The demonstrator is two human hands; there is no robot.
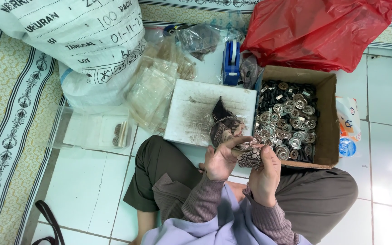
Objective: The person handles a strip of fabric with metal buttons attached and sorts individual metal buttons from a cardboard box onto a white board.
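- Both hands are meeting at centre: left hand (221, 161) and right hand (266, 168) are clutching a dark patterned cloth (225, 127), fingers closed around it.
- Whatever is sitting inside the cloth folds is staying hidden.
- At 2 o'clock, a cardboard box (327, 122) is holding round metal pieces (291, 120), too small to identify.
- At 12 o'clock, a white board (191, 109) is lying on white floor tiles (87, 181); a patterned mat (5, 118) is running at 9 o'clock.

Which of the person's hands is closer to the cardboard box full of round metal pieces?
The right. The right hand sits against the cardboard box's near corner, holding a patterned cloth. The left hand grips the same cloth farther off, by the white board.
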